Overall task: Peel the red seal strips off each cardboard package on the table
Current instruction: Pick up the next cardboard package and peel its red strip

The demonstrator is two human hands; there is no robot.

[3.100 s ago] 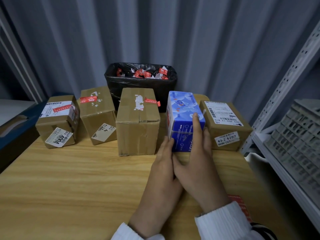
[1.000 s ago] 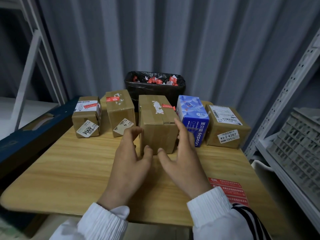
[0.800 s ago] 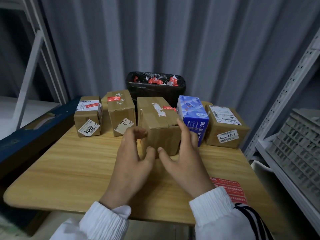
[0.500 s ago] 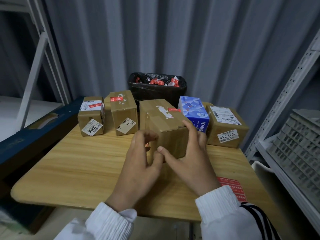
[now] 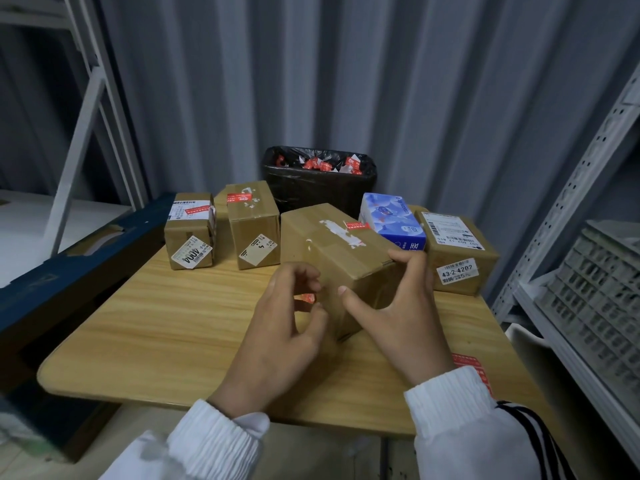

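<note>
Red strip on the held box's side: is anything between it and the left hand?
Nothing visible. The left hand curls right beside the red strip on the cardboard box, which the right hand grips.

Four brown cardboard packages stand on the worktop [image 5: 156,323]. The middle package [image 5: 332,244], the biggest one, is turned with one corner to the front. It has a red top strip [image 5: 356,225] beside torn white tape (a red side strip [image 5: 304,298] shows on its left face). The left package [image 5: 188,233] carries a red label strip [image 5: 195,210], and the second package [image 5: 252,226] a red corner strip [image 5: 239,198]. The right package [image 5: 457,251] shows white labels.
</note>
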